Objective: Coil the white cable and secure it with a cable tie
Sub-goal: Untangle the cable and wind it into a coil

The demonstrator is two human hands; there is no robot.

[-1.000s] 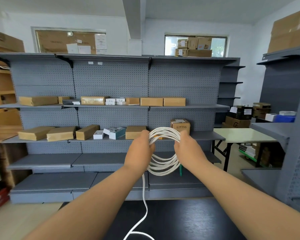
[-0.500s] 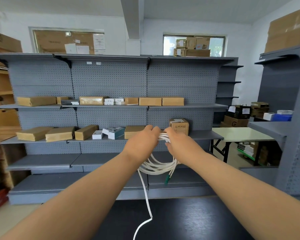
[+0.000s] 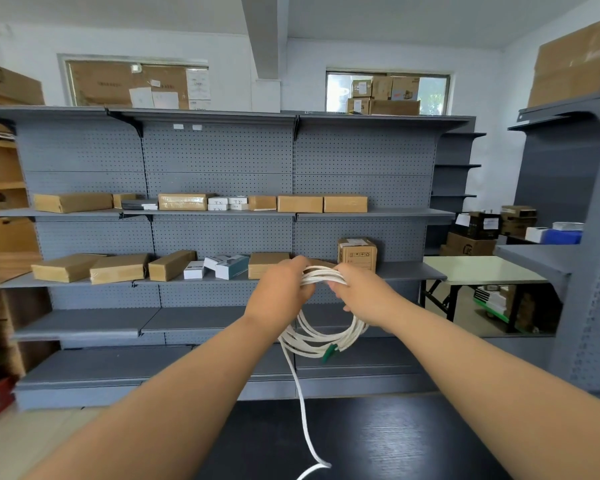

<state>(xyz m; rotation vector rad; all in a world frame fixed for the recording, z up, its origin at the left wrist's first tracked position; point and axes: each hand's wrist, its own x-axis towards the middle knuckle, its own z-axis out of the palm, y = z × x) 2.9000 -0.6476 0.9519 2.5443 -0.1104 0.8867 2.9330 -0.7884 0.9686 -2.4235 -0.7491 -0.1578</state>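
I hold the white cable (image 3: 326, 336) in the air in front of me as a coil of several loops. My left hand (image 3: 280, 293) grips the top of the coil from the left. My right hand (image 3: 363, 295) grips the same bundle from the right, a short gap away. The loops hang down below both hands. A green piece (image 3: 329, 352) sticks out at the coil's lower edge. One loose strand (image 3: 302, 407) trails down to the dark table (image 3: 378, 445).
Grey pegboard shelving (image 3: 222, 216) with cardboard boxes (image 3: 300, 203) stands behind the hands. A pale folding table (image 3: 478, 270) and another grey rack (image 3: 568, 258) are at the right. More boxes are stacked at the far left and on top.
The round coil has been squeezed at its top, the hands came together and then parted slightly. The loops now sag lower beneath the hands.
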